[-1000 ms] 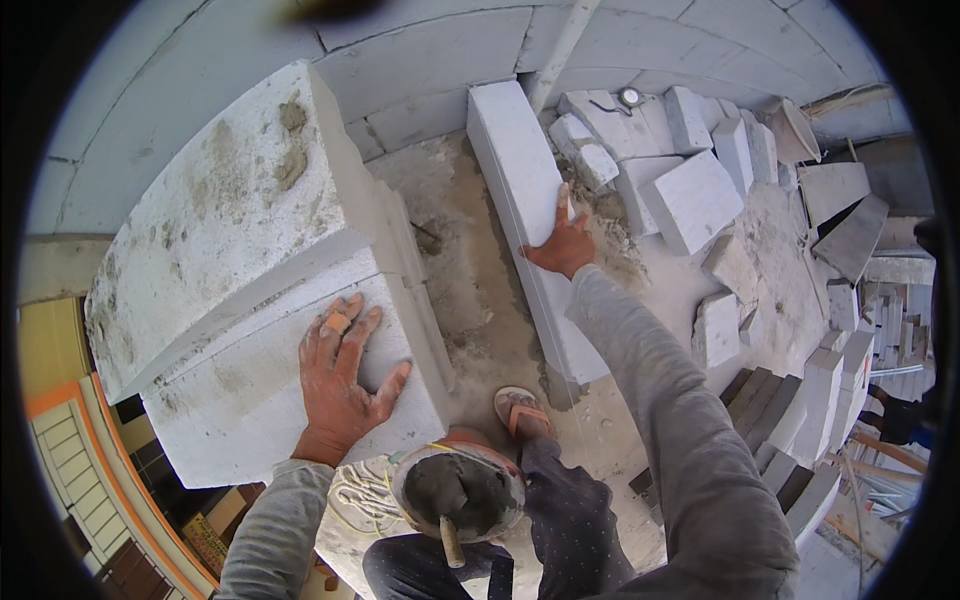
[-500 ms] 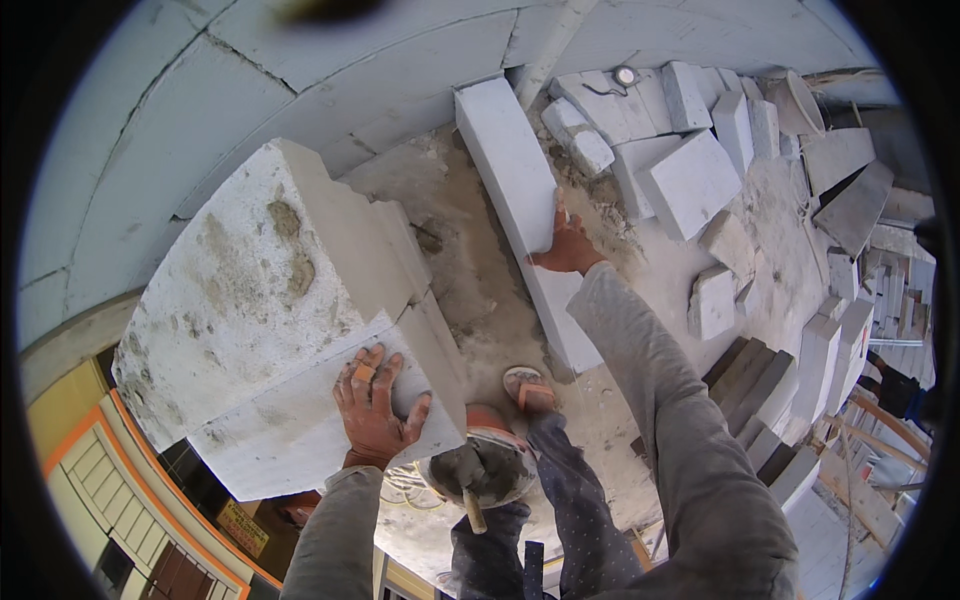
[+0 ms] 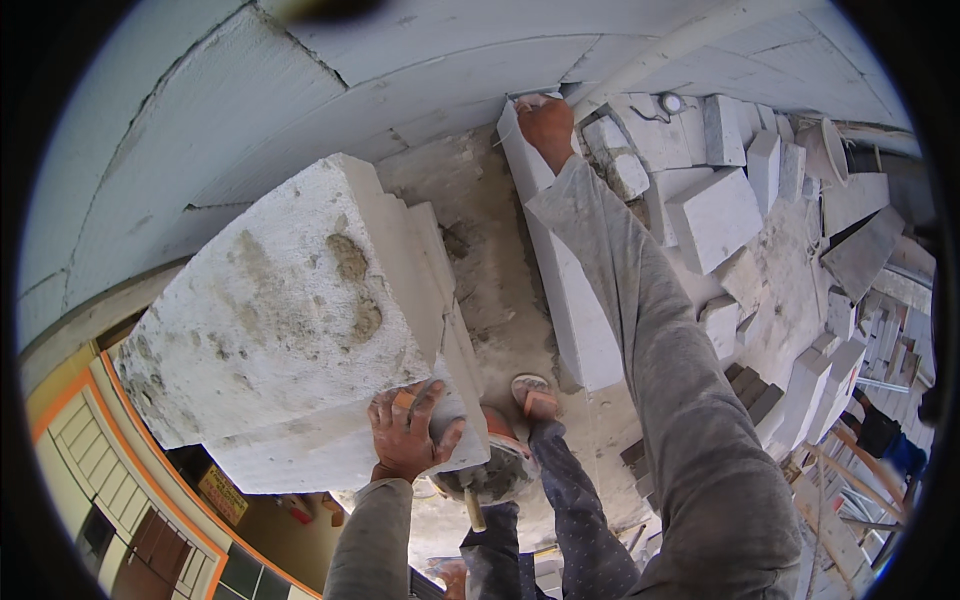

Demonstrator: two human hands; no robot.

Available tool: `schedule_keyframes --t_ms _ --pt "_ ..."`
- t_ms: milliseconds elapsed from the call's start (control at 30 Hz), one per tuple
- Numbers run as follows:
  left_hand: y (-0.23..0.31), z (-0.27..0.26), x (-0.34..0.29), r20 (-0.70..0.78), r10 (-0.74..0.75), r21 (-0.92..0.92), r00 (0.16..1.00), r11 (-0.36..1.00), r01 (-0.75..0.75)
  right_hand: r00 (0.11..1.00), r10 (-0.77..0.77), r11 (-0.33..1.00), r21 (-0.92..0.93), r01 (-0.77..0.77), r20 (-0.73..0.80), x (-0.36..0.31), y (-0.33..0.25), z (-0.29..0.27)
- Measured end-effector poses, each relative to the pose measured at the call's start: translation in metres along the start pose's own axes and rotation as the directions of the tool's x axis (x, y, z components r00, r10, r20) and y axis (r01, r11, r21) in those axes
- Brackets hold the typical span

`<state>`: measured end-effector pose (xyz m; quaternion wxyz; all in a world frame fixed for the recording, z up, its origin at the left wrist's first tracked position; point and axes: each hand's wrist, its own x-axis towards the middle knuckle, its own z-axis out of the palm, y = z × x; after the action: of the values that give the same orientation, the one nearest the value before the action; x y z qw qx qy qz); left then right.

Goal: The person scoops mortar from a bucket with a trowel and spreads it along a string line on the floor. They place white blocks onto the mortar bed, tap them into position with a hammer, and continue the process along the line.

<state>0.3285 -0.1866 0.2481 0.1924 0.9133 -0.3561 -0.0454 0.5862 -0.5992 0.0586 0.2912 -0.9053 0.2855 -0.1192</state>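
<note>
My left hand (image 3: 412, 432) lies with its fingers spread on the white blocks of a low wall (image 3: 270, 310); an orange wrap circles one finger. At the far end of a long white block (image 3: 570, 290), beside the back wall, my right hand (image 3: 547, 128) rests on top with its fingers curled in. What it holds, if anything, is hidden. Below the left hand stands a bucket of grey mortar (image 3: 505, 475), partly covered by the blocks. A trowel handle (image 3: 475, 510) sticks out of it.
Loose white blocks (image 3: 715, 215) crowd the right side, with a round pale tub (image 3: 825, 152) behind them. A pale pole (image 3: 660, 55) leans near the back wall (image 3: 240, 110). My sandalled foot (image 3: 537, 397) stands between the low wall and the long block.
My right hand has moved from the middle of the long block to its far end, and its fingers have curled in. My left hand stays on the low wall. The view has shifted.
</note>
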Motion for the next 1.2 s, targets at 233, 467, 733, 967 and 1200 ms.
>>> schedule_keyframes --t_ms 233,467,733,967,1200 --pt "-0.001 0.002 -0.001 0.055 -0.038 -0.016 0.998 0.999 0.038 0.609 0.146 0.873 -0.392 0.292 0.78 -0.001 -0.001 -0.005" --pt "-0.001 0.005 0.0 0.027 -0.028 0.023 0.999 0.999 0.027 0.899 0.334 0.749 0.499 -0.435 0.283 -0.372 0.009 -0.113" --pt "0.002 0.008 0.002 -0.07 0.069 0.09 0.995 0.994 -0.063 0.351 0.351 0.816 -0.099 -0.57 0.868 -0.656 -0.038 -0.191" --pt "0.004 0.01 0.001 -0.165 0.249 0.144 0.955 0.963 -0.226 0.678 0.612 0.592 0.332 -0.734 0.407 -0.723 -0.045 -0.31" --pt "0.023 -0.018 0.005 0.315 0.045 0.259 0.948 0.957 -0.132 0.166 0.972 0.077 0.446 -0.892 0.163 -0.935 0.028 -0.489"
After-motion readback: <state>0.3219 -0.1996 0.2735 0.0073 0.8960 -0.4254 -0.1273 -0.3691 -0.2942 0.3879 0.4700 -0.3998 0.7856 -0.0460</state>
